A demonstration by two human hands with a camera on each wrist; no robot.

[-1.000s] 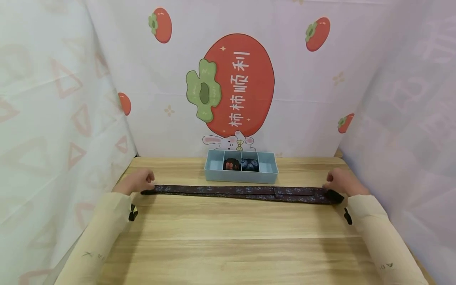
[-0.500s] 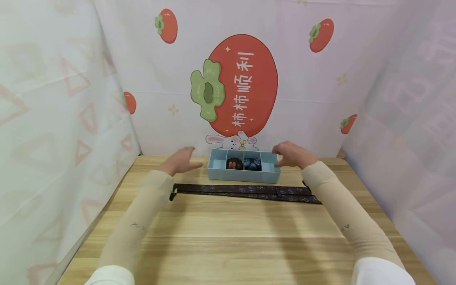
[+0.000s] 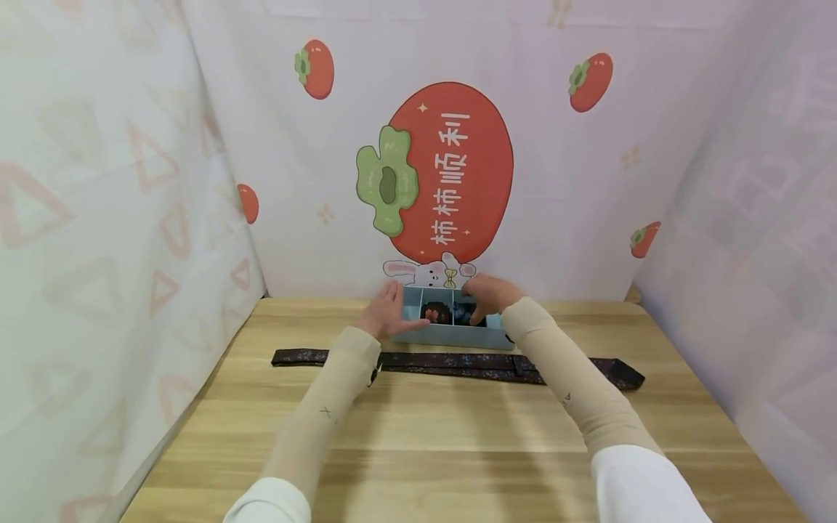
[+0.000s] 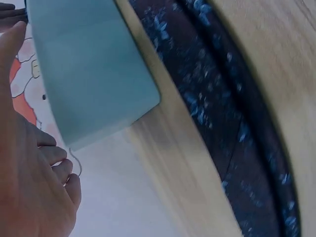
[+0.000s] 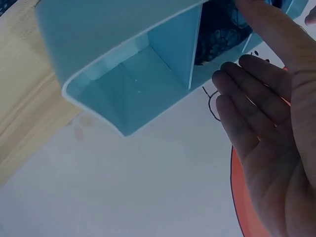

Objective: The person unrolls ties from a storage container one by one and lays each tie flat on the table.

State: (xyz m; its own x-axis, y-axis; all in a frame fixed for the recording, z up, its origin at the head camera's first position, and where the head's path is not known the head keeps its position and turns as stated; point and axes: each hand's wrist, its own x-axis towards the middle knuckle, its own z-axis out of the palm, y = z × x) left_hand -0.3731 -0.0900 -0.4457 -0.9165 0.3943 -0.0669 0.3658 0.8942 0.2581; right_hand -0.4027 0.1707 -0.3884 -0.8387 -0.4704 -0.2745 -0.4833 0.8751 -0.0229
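A pale blue divided box (image 3: 451, 335) stands at the back of the table. Two rolled neckties fill its middle compartments: one black with red flowers (image 3: 436, 312), the other dark blue (image 5: 222, 37). At the box's left end is my left hand (image 3: 382, 314), fingers extended and thumb reaching across the front. My right hand (image 3: 492, 294) is over the dark blue roll, with its thumb above that compartment and its fingers behind the back wall; whether it touches the roll I cannot tell. In front of the box a dark floral necktie (image 3: 445, 362) lies stretched sideways, folded lengthwise and partly hidden by both forearms.
The wooden table (image 3: 418, 465) extends toward me. A white cloth backdrop (image 3: 562, 218) printed with persimmons and a rabbit rises directly behind the box. Cloth panels border both sides. The box's right end compartment (image 5: 133, 79) shows a bare floor.
Both hands have left the ends of the long necktie and moved inward and back to the box. The necktie stays stretched on the table. The head view has tilted slightly.
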